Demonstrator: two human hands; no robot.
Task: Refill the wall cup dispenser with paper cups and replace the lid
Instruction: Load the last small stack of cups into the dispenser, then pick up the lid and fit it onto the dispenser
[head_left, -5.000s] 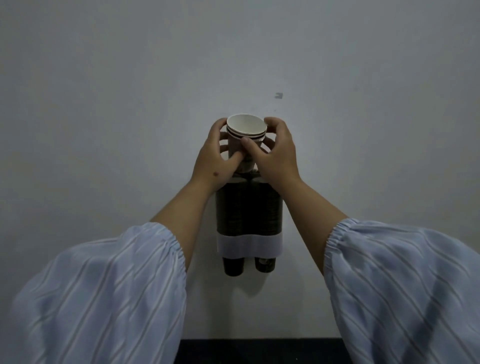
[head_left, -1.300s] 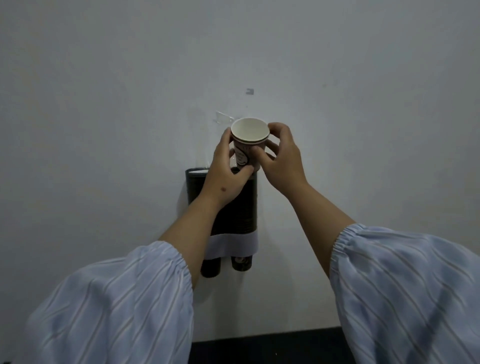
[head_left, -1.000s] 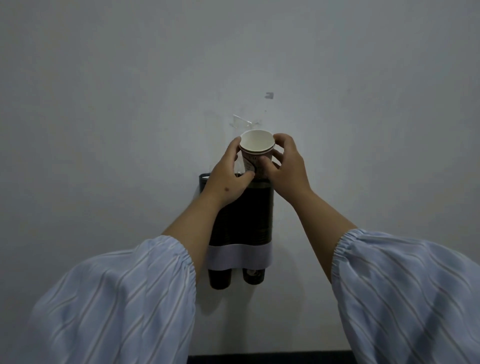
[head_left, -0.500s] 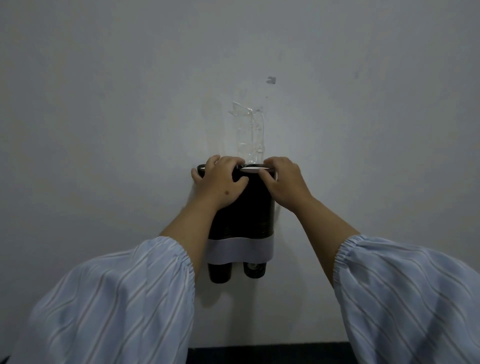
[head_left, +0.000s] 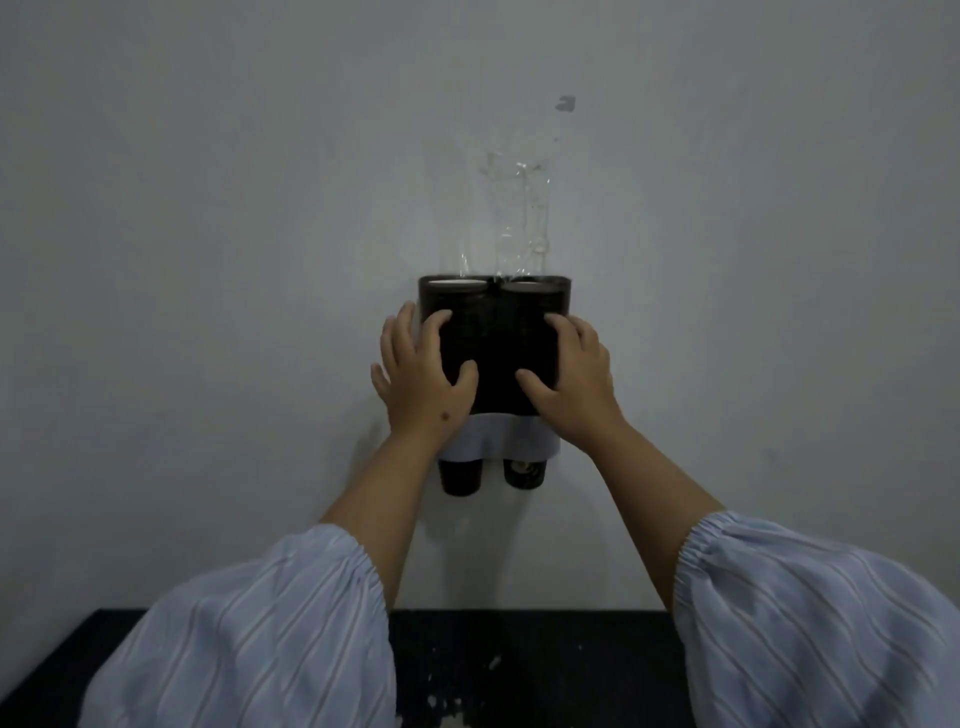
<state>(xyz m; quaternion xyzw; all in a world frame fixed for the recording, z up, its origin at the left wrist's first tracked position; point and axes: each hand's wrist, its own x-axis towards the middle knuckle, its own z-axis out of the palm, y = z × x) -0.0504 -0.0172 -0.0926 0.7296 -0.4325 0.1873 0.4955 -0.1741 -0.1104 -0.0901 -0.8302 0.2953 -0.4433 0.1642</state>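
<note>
Both hands are on the dispenser (head_left: 497, 353) right now, a dark double-tube thing stuck on the pale wall (head_left: 208, 260). The left hand (head_left: 423, 376) wraps the left tube with fingers curled round its side and thumb across the front, and the right hand (head_left: 571, 382) does the same on the right tube, so each is gripping its own side. Pale cup rims (head_left: 457, 282) show at both open tops, roughly level with the edge, and a cup bottom (head_left: 460, 475) pokes out under the white band (head_left: 498, 441) on each side. A clear plastic piece (head_left: 519, 218) stands up above the tubes against the wall; can't tell if that's the lid. Striped sleeves (head_left: 249, 639) fill the lower corners, with a dark ledge (head_left: 530, 670) below.
</note>
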